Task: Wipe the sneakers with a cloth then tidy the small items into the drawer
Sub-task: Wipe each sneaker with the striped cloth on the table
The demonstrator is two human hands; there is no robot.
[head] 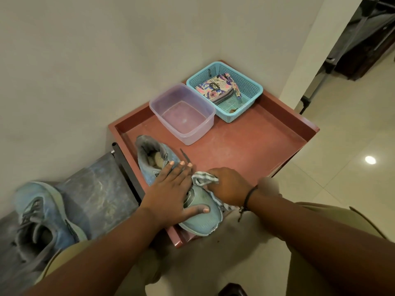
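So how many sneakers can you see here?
2. One sneaker lies on the red table, with the left hand pressing it and the right hand gripping a cloth. The other sneaker sits lower left, off the table.

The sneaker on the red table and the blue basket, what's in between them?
In the head view, the clear plastic tub sits between the sneaker and the blue basket, right beside the basket. Bare red table lies around it.
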